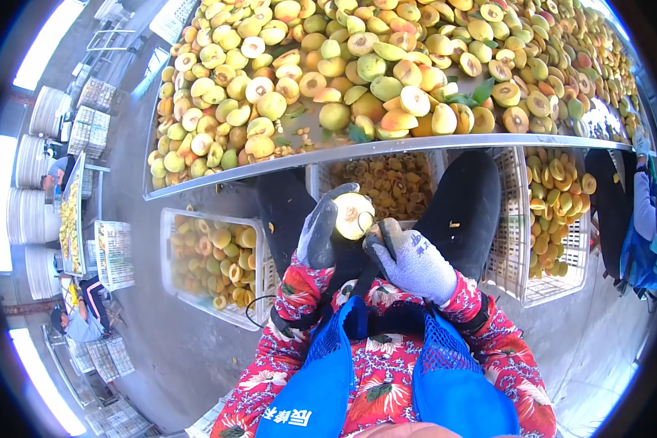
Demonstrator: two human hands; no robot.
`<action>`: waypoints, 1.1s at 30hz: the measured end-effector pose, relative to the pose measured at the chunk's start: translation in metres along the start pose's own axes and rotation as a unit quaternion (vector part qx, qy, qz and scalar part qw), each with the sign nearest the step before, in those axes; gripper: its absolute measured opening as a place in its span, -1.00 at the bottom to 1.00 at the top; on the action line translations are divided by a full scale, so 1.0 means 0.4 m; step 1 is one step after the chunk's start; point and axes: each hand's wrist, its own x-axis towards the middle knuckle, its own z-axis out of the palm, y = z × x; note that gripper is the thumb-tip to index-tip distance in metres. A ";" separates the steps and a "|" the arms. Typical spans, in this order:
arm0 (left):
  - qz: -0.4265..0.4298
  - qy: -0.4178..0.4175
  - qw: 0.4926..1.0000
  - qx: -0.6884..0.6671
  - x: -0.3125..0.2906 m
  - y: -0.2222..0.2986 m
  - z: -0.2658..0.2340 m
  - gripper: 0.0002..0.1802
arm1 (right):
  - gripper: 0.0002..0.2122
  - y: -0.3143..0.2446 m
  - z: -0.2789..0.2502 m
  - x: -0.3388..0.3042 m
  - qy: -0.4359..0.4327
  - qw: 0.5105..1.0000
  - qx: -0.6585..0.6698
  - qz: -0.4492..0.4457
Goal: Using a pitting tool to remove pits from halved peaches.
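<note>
My left hand (320, 232), in a grey-and-white work glove, grips a pale yellow peach half (352, 212) with its cut face turned up. A brownish pit area shows in the middle of that face. My right hand (415, 261), in a similar glove with dark fingertips, is closed around a small pitting tool whose thin metal loop (367, 220) touches the fruit's right edge. Most of the tool's handle is hidden by my fingers. Both hands are above my lap, in front of a crate (438, 169) of small orange-brown pieces between my knees.
A metal-edged table (387, 148) ahead bears heaped peach halves and some leaves. White crates of peach halves stand on the floor at my left (169, 255) and right (520, 226). A co-worker's gloved hand (641, 140) is at the far right. More people and stacked crates (87, 135) are at left.
</note>
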 end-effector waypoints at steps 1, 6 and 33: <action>-0.012 0.032 0.999 0.020 -0.001 -0.005 0.001 -0.35 | -0.77 -0.004 0.006 -0.006 0.000 1.000 -0.030 -0.002; 0.034 0.108 0.981 0.160 -0.015 -0.024 0.008 -0.45 | -0.73 -0.030 0.011 -0.024 -0.022 0.990 -0.135 -0.014; 0.067 0.088 0.972 0.206 -0.008 -0.073 0.069 -0.42 | -0.66 0.080 0.015 -0.030 -0.280 0.389 0.818 0.318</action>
